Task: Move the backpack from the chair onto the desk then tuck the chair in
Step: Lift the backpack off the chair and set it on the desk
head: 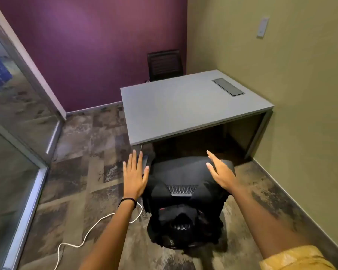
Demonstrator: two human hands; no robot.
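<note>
A black backpack (pixel 183 176) lies on a chair in front of the grey desk (pixel 183 106), covering the chair almost completely; only a dark edge of the chair (pixel 145 162) shows at its left. My left hand (pixel 135 174) is flat and open just left of the backpack, fingers spread, apart from it or barely touching its side. My right hand (pixel 220 170) is open over the backpack's upper right corner, fingers extended, close to or resting on the fabric. Neither hand grips anything.
A second black chair (pixel 165 65) stands behind the desk against the purple wall. A cable hatch (pixel 228 87) is set in the desktop's far right. A white cable (pixel 90 230) runs over the carpet at the left. A glass partition (pixel 18 114) bounds the left, a green wall the right.
</note>
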